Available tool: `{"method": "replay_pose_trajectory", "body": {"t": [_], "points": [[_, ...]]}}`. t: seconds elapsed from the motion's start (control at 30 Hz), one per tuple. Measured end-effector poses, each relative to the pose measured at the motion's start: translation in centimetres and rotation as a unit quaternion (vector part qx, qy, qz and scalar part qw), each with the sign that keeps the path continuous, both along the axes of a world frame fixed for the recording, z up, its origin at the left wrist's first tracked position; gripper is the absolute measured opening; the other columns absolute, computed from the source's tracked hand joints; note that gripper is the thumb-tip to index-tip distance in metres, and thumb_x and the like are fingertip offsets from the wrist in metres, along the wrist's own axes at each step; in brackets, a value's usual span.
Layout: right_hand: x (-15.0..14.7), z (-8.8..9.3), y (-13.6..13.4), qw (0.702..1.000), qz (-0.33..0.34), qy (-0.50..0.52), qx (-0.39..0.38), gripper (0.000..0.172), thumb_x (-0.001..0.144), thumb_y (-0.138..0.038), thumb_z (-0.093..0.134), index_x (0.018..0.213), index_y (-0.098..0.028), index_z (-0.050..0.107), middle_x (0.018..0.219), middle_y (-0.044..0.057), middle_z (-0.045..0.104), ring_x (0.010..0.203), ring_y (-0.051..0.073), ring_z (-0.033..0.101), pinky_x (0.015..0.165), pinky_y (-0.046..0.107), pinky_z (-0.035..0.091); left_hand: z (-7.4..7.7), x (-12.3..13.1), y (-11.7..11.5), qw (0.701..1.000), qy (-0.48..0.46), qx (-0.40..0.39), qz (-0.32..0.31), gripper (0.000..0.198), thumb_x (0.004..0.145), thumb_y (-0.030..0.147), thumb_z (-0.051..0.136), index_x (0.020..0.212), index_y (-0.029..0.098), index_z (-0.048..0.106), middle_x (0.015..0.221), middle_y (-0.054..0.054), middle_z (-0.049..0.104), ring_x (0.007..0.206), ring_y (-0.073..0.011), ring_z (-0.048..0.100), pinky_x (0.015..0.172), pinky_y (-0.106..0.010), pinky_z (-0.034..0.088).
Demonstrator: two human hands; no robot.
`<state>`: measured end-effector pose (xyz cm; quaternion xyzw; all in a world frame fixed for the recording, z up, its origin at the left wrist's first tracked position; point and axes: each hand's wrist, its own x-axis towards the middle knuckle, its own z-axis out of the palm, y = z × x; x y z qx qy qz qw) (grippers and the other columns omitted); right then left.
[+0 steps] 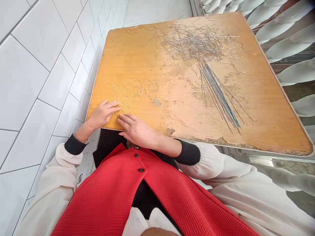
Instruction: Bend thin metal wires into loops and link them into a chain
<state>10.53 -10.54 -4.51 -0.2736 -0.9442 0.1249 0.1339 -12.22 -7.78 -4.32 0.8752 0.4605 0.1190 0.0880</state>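
Observation:
My left hand lies low over the near left corner of the wooden table. Its fingers are stretched out, the tips touching or just above a thin wire ring near the edge. Close beside it, my right hand reaches over the table's near edge with fingers extended, its fingertips by the same ring. What lies under the fingertips is partly hidden. Beyond both hands, several thin wire rings are spread flat on the tabletop, some overlapping, some with loose tails.
A tangled heap of thin wire covers the far middle of the table. Below it lies a bundle of straight wires, with a few stray strands. A white tiled wall runs along the left; white balusters line the right.

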Motion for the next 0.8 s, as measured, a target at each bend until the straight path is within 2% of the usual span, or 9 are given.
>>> {"method": "replay_pose_trajectory", "body": {"t": [0.1, 0.2, 0.23, 0.3, 0.37, 0.47, 0.57, 0.7, 0.8], "points": [[0.5, 0.0, 0.1, 1.000, 0.006, 0.016, -0.002, 0.049, 0.100, -0.031, 0.058, 0.140, -0.001, 0.062, 0.142, 0.028, 0.062, 0.134, 0.039, 0.058, 0.111, 0.059, 0.051, 0.7, -0.7, 0.4, 1.000, -0.018, 0.000, 0.002, 0.042, 0.102, 0.016, 0.038, 0.128, 0.020, 0.070, 0.148, -0.011, 0.064, 0.142, -0.0212, 0.058, 0.126, -0.056, 0.036], [2.2, 0.5, 1.0, 0.999, -0.002, 0.028, 0.019, 0.049, 0.103, -0.032, 0.051, 0.142, -0.003, 0.061, 0.147, 0.027, 0.059, 0.134, 0.038, 0.058, 0.111, 0.058, 0.051, 1.9, -1.0, 1.6, 0.997, -0.028, 0.017, 0.076, 0.043, 0.103, 0.022, 0.038, 0.139, 0.019, 0.063, 0.149, -0.011, 0.063, 0.140, -0.0209, 0.058, 0.123, -0.046, 0.042], [2.9, 0.7, 1.4, 0.999, -0.015, 0.027, 0.026, 0.050, 0.104, -0.033, 0.049, 0.142, -0.003, 0.061, 0.148, 0.027, 0.059, 0.134, 0.038, 0.058, 0.110, 0.058, 0.051, 2.1, -1.0, 2.4, 0.993, -0.014, 0.020, 0.116, 0.044, 0.104, 0.024, 0.040, 0.143, 0.017, 0.059, 0.150, -0.013, 0.062, 0.141, -0.0230, 0.057, 0.122, -0.045, 0.043], [4.0, 1.1, 2.6, 0.998, -0.044, 0.020, 0.036, 0.052, 0.105, -0.034, 0.046, 0.143, -0.002, 0.060, 0.148, 0.028, 0.058, 0.134, 0.039, 0.057, 0.110, 0.060, 0.051, 2.3, -0.6, 4.1, 0.980, 0.038, 0.010, 0.196, 0.051, 0.104, 0.032, 0.045, 0.150, 0.012, 0.052, 0.147, -0.020, 0.062, 0.137, -0.0307, 0.059, 0.118, -0.051, 0.045], [4.9, 1.3, 4.0, 0.997, -0.066, 0.012, 0.040, 0.053, 0.104, -0.035, 0.046, 0.145, -0.003, 0.058, 0.150, 0.027, 0.056, 0.137, 0.041, 0.055, 0.111, 0.062, 0.049, 1.9, 0.1, 5.9, 0.970, 0.086, -0.008, 0.228, 0.059, 0.103, 0.034, 0.049, 0.154, 0.005, 0.045, 0.146, -0.027, 0.060, 0.137, -0.0371, 0.058, 0.116, -0.056, 0.044], [5.6, 1.0, 5.7, 0.996, -0.078, 0.000, 0.043, 0.056, 0.103, -0.038, 0.049, 0.148, -0.006, 0.055, 0.155, 0.024, 0.052, 0.142, 0.042, 0.050, 0.114, 0.063, 0.045, 0.9, 1.0, 8.1, 0.973, 0.097, -0.004, 0.211, 0.059, 0.102, 0.040, 0.051, 0.154, 0.012, 0.048, 0.158, -0.026, 0.049, 0.149, -0.0411, 0.045, 0.122, -0.062, 0.034], [5.9, 0.4, 6.8, 0.996, -0.075, -0.014, 0.049, 0.055, 0.103, -0.040, 0.050, 0.148, -0.009, 0.056, 0.156, 0.022, 0.052, 0.145, 0.042, 0.047, 0.116, 0.061, 0.044, 0.3, 0.8, 10.1, 0.985, 0.078, -0.020, 0.152, 0.053, 0.103, 0.035, 0.049, 0.153, 0.020, 0.049, 0.166, -0.019, 0.040, 0.155, -0.0360, 0.037, 0.127, -0.064, 0.025], [6.2, -0.2, 7.3, 0.996, -0.071, -0.013, 0.049, 0.055, 0.102, -0.040, 0.052, 0.150, -0.013, 0.056, 0.157, 0.019, 0.053, 0.146, 0.041, 0.046, 0.117, 0.062, 0.043, 0.7, -0.6, 12.4, 0.996, 0.060, -0.044, 0.054, 0.048, 0.103, 0.026, 0.043, 0.149, 0.023, 0.055, 0.171, -0.013, 0.034, 0.158, -0.0283, 0.034, 0.129, -0.059, 0.023], [7.1, -0.2, 7.6, 0.995, -0.085, -0.004, 0.044, 0.058, 0.102, -0.042, 0.050, 0.152, -0.011, 0.053, 0.158, 0.021, 0.051, 0.147, 0.041, 0.045, 0.119, 0.063, 0.041, 1.0, -1.2, 13.0, 0.997, 0.040, -0.029, 0.061, 0.048, 0.102, 0.027, 0.044, 0.149, 0.024, 0.054, 0.170, -0.011, 0.037, 0.159, -0.0272, 0.033, 0.130, -0.057, 0.024]]}}
